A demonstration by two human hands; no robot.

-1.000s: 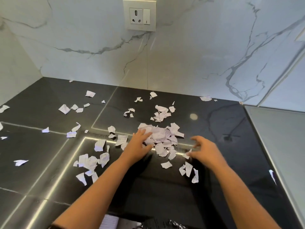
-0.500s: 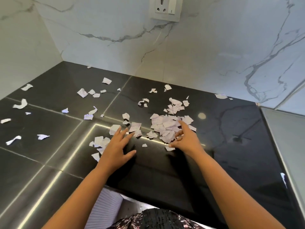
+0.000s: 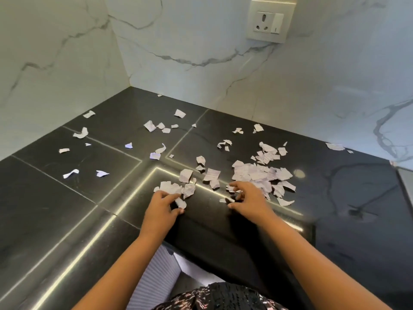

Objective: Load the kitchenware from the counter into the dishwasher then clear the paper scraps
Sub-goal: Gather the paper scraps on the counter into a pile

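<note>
White paper scraps litter the black counter. The biggest pile of scraps lies right of centre, and a smaller heap lies left of it. My left hand sits at the near edge of the smaller heap, its thumb and curled fingers pinching a scrap. My right hand is at the near left edge of the big pile, fingers curled over small scraps and pinching one. No kitchenware or dishwasher is in view.
Loose scraps are scattered over the left and far parts of the counter, up to the marble walls in the corner. A wall socket sits above. The counter's inner front edge runs just below my wrists. A metal surface borders the right.
The view has swung left. My left hand went from flat and spread to curled on scraps at the small heap. My right hand drew back from the big pile, fingers curling over scraps.
</note>
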